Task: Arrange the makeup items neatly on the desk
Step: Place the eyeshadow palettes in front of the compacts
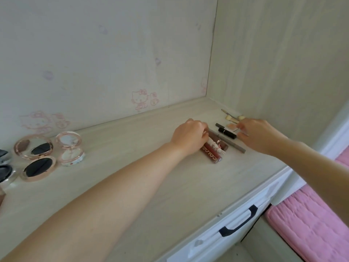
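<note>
Left hand lies knuckles-up on the desk, fingers curled down over the upper end of a white patterned tube... correction: white patterned tube, which pokes out just below the fingertips. Beside it, touching, lie two reddish-brown lip gloss tubes. Likely she is nudging the tubes parallel into one row.

Right hand hovers over the far end of the row; fingers bent, tips near a black lipstick and a peach pan. Whether they pinch anything, cannot tell. A long grey pencil runs slantwise between the two hands. Small brushes sit just beyond the right fingertips, by the corner.

Well away from the left hand: open rose-gold compacts, grouped already.

Surface pale woodgrain, walls with faded pink cartoon-cat prints. Drawer with black handle below; pink cushion at right.
</note>
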A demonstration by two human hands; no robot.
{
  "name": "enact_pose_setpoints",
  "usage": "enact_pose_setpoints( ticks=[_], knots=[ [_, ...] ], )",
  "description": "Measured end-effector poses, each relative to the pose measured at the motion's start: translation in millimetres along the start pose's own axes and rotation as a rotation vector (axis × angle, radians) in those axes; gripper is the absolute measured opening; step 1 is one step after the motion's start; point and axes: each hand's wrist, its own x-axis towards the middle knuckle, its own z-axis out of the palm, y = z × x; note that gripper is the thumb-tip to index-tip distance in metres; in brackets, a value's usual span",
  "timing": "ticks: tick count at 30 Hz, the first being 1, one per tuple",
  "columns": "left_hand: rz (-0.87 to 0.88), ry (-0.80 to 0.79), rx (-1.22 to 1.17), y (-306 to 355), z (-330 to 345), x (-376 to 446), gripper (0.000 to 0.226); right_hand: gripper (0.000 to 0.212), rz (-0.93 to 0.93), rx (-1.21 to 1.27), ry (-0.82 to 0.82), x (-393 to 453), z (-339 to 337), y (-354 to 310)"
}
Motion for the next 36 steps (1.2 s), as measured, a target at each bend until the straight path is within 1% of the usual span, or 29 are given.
enact_pose_setpoints(
  ticks=[4, 8, 11, 15, 21, 26, 30, 33, 36],
  knots=[
    [-0.015, -0.072, 0.007, 6.0, 13.6, 32.3, 0.028, 0.029, 0.029, 0.01, -0.042, 16.0, 4.4, 10.5],
    [-0.036, -0.166, 0.045, 2.2, 23.8, 47.0, 0.03, 0.031, -0.031, -0.01, -0.023, 18.5, 11.6, 3.8],
    [-0.029, -0.15, 0.043, 0.4, 25.7, 50.6, 0.03, 0.03, -0.064, -0.07, -0.024, 18.9, 12.2, -0.8],
    [-0.017, -0.112, -0.001, 6.3, 27.9, 63.2, 0.03, 0.031, 0.011, -0.097, -0.054, 26.0, 10.2, 4.9],
    [-0.001, -0.187, -0.092, 16.2, 44.2, 95.9, 0.038, 0.029, 0.076, -0.147, -0.102, 39.0, 18.9, 17.1],
    [-0.011, -0.293, -0.143, 24.7, 53.8, 115.0, 0.037, 0.03, 0.038, -0.164, -0.086, 48.9, 22.7, 24.7],
    [-0.01, -0.331, -0.086, 34.7, 58.5, 120.3, 0.041, 0.035, 0.042, -0.205, -0.073, 53.9, 28.9, 28.5],
    [-0.029, -0.302, -0.062, 38.8, 58.9, 121.8, 0.035, 0.035, 0.08, -0.142, -0.065, 56.8, 33.2, 31.4],
    [-0.028, -0.302, -0.053, 41.2, 57.1, 120.0, 0.037, 0.037, 0.149, -0.074, -0.066, 56.1, 35.2, 34.7]
  ],
)
